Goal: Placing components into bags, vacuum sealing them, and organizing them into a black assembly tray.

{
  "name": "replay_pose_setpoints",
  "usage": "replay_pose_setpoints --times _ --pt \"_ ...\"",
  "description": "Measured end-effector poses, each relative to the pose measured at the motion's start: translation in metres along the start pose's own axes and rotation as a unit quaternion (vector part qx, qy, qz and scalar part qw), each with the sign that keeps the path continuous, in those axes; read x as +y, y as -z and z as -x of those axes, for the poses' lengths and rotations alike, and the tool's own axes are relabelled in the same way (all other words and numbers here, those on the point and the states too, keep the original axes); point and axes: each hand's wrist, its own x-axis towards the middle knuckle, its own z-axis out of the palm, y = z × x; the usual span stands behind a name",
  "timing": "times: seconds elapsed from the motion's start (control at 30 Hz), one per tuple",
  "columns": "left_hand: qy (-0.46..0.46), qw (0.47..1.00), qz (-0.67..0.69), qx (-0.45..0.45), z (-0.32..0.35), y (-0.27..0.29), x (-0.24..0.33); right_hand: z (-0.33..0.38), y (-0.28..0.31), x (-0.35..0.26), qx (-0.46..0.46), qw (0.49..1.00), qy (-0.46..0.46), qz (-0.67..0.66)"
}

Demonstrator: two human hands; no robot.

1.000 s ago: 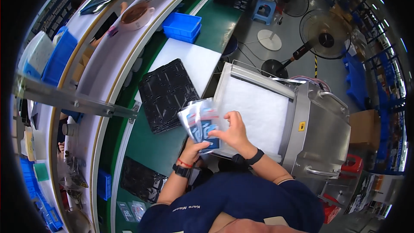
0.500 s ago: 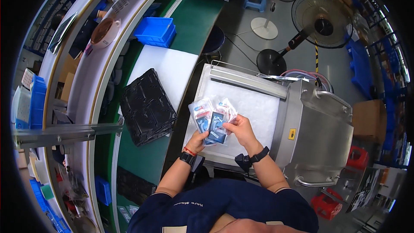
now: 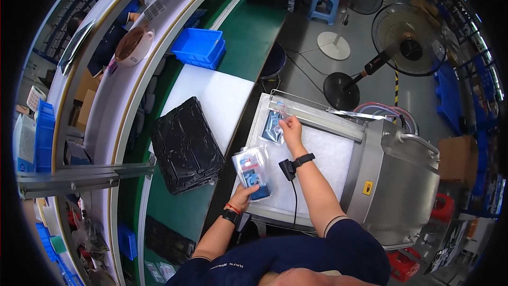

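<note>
My left hand (image 3: 242,198) grips a small stack of clear plastic pouches (image 3: 252,173), each with a dark blue flat item and printed paper inside. They hang over the near left edge of the white bed of a stainless-steel machine (image 3: 324,167). Farther forward, my right hand (image 3: 291,128) pinches the right side of a single clear pouch (image 3: 273,126) with similar contents. That pouch lies at the bed's far left corner, by the metal bar (image 3: 317,118) along the far side. Whether it rests fully on the bed, I cannot tell.
On my left, black plastic trays (image 3: 185,145) lie stacked partly on a white foam sheet (image 3: 214,87) on the green bench. Blue bins (image 3: 199,47) stand beyond. A bulky steel lid (image 3: 394,180) rises at the right. A standing fan (image 3: 407,47) is behind the machine.
My right hand has parted from the left and moved forward with one pouch to the bed's far left corner. My left hand keeps the other pouches, lower in view.
</note>
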Motion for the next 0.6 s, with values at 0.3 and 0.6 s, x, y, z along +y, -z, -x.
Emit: replay_pose_setpoints --times 0.3,0.6 --pt "0.017 1.0 -0.015 0.012 -0.003 -0.001 0.001 -0.007 -0.005 0.007 0.091 0.94 0.113 0.309" --pt "-0.038 0.998 -0.04 0.024 -0.019 -0.017 0.008 0.072 0.029 -0.045 -0.134 0.971 -0.004 0.199"
